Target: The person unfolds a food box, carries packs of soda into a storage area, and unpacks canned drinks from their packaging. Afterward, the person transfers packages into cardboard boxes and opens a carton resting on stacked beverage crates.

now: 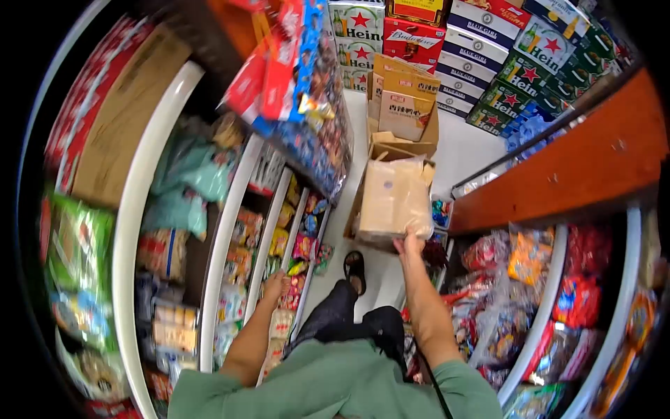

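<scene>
My right hand (412,242) grips the near right corner of a cream-coloured package (394,195) in clear plastic. The package sits at the top of an open cardboard box (356,202), whose inside it mostly hides. My left hand (276,285) is beside the lower shelves on the left, near small bright snack packets (293,290). Its fingers are small in view and loosely apart, with no held thing showing.
Another open carton (427,133) stands just beyond, before stacked Heineken (359,56), Budweiser (412,47) and Blue Girl (471,66) cases. Shelves of bagged snacks (534,258) line both sides. Hanging packets (307,119) jut into the aisle; an orange-brown panel (565,164) crosses the right.
</scene>
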Demonstrator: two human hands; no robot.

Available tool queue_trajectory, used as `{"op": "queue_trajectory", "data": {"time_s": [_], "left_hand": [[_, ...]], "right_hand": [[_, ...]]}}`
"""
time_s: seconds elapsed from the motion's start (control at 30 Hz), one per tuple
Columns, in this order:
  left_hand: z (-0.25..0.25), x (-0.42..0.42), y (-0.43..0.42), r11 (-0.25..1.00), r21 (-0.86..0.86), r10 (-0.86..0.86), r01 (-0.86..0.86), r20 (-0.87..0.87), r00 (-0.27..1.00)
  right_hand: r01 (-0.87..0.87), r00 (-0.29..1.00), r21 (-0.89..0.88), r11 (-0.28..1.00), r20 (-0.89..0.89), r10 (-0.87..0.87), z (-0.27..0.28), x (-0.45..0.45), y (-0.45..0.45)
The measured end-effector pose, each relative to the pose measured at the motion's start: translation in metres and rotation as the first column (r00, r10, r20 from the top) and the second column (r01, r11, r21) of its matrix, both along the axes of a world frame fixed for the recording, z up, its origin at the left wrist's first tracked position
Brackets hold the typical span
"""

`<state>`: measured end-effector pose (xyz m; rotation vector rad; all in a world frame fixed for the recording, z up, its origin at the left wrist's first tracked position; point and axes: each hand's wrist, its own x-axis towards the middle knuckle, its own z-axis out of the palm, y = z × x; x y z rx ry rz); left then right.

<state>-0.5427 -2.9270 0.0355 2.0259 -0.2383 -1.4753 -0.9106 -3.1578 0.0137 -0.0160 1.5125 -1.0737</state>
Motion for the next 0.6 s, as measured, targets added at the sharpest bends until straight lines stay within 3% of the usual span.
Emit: {"op": "queue_trajectory", "data": {"time_s": [0.07,0.1,0.17,0.2,0.23,0.27,0.3,0.33,0.4,0.47,0.53,0.57,0.6], "left_hand": [[0.009,-0.005,-0.050,0.978,-0.207,0.039,-0.027,0.051,0.998],[0.010,-0.007,-0.073,0.974,-0.226,-0.002,0.020,0.081,0.997],[0.022,-0.016,-0.115,0.972,-0.211,-0.068,0.107,0.187,0.980],[0.013,-0.020,-0.133,0.977,-0.185,-0.072,0.107,0.185,0.980],[0.004,-0.024,-0.146,0.941,-0.187,-0.202,0.282,0.360,0.911],[-0.006,-0.034,-0.154,0.879,-0.158,-0.318,0.451,0.511,0.798],[-0.013,-0.055,-0.169,0.871,-0.166,-0.329,0.461,0.500,0.801],[-0.017,-0.080,-0.195,0.863,-0.186,-0.330,0.469,0.494,0.804],[-0.020,-0.130,-0.252,0.658,-0.064,-0.572,0.750,0.606,0.554],[-0.059,-0.171,-0.296,0.331,0.089,-0.653,0.940,0.740,0.160],[-0.090,-0.207,-0.340,0.077,0.425,-0.799,0.902,0.567,-0.199],[-0.125,-0.210,-0.341,0.082,0.422,-0.811,0.903,0.555,-0.186],[-0.166,-0.210,-0.337,0.023,0.543,-0.796,0.840,0.518,-0.313]], "right_hand": [[-0.005,0.994,0.091,0.996,0.113,-0.006,-0.061,0.007,-0.008],[0.007,0.997,0.225,0.974,0.069,-0.023,-0.085,0.013,-0.010],[-0.231,0.954,0.390,0.891,-0.091,0.287,-0.115,0.017,0.001],[-0.373,0.870,0.443,0.815,-0.139,0.473,-0.127,0.020,0.006],[-0.369,0.871,0.469,0.802,-0.125,0.474,-0.139,0.019,0.009],[-0.595,0.661,0.464,0.656,-0.181,0.728,-0.149,0.013,0.016],[-0.767,0.372,0.466,0.442,-0.239,0.897,-0.158,0.007,0.015],[-0.742,0.290,0.394,0.542,-0.541,0.789,-0.103,0.012,0.004],[-0.841,0.186,0.337,0.424,-0.556,0.810,-0.087,0.003,-0.023],[-0.928,-0.111,0.281,0.245,-0.836,0.537,-0.104,-0.011,-0.054],[-0.765,-0.583,0.642,-0.055,-0.653,0.483,-0.101,-0.012,-0.104],[-0.761,-0.593,0.645,-0.075,-0.643,0.485,-0.137,-0.015,-0.112],[-0.689,-0.691,0.722,-0.059,-0.631,0.352,-0.175,-0.016,-0.117]]}}
